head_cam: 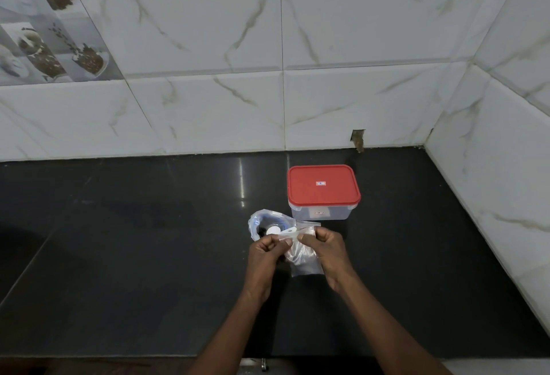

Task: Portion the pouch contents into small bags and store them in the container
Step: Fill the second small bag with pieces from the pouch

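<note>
We stand at a black countertop (125, 255) that meets marble-look wall tiles (208, 47) along its far edge and again on the right, so the two walls close a corner at the far right. To the left of our hands the dark surface lies wide and bare; its near edge runs along the bottom of the view.

The container (323, 193), a clear rectangular tub with its red lid (323, 185) pressed on, sits toward the corner, apart from both walls. Whether anything is inside we cannot tell.

Just in front of it lies the pouch (263, 222), crumpled clear plastic with blue print and a white round cap, partly behind our fingers.

Nearest us is a small bag (303, 258), clear, hanging from its top strip. Our left hand (265, 255) and right hand (327, 251) each pinch that strip between thumb and fingers, close together, over the counter.
</note>
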